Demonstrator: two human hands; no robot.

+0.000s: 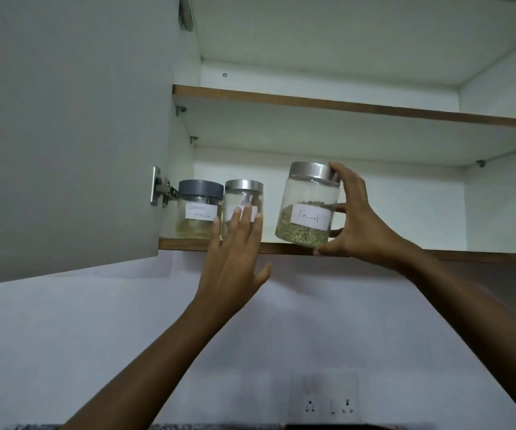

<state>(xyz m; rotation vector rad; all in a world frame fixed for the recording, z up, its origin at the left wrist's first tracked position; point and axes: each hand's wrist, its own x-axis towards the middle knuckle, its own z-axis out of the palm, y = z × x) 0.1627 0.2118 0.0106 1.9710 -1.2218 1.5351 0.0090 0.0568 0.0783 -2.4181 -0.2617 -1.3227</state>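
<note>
My right hand grips a clear jar labelled "Fennel", tilted slightly, with a silver lid and green seeds inside. It is held at the front edge of the lower cabinet shelf. Straight fingers of my left hand lie against a silver-lidded jar standing on the shelf and cover its label. A jar labelled "Garam Masala" with a grey lid stands just left of it.
The open cabinet door hangs at the left with its hinge. An upper shelf runs above. A wall socket plate sits low on the white wall.
</note>
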